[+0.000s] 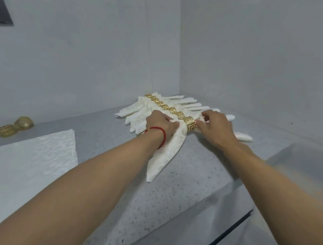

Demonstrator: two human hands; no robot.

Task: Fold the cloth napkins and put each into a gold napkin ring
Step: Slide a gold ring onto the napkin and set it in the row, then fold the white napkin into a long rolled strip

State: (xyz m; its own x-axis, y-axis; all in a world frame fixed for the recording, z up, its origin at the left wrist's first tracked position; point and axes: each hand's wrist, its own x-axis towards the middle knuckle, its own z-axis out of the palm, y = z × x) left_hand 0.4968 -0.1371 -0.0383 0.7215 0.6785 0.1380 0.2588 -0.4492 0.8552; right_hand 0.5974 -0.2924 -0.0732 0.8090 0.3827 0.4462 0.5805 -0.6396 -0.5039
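A row of several folded white napkins (137, 112), each in a gold ring, lies on the grey counter (122, 180) near the corner. The nearest napkin (164, 156) sits in a gold ring (190, 125) with its wide end fanning toward me. My left hand (160, 125), with a red cord on the wrist, grips this napkin just left of the ring. My right hand (216, 128) pinches the napkin's narrow end just right of the ring; its tip (244, 136) shows beyond the hand.
A flat unfolded white napkin (33, 162) lies at the left of the counter. Two loose gold rings (15, 127) sit at the back left by the wall. Walls close the back and right. The counter's front edge runs diagonally at lower right.
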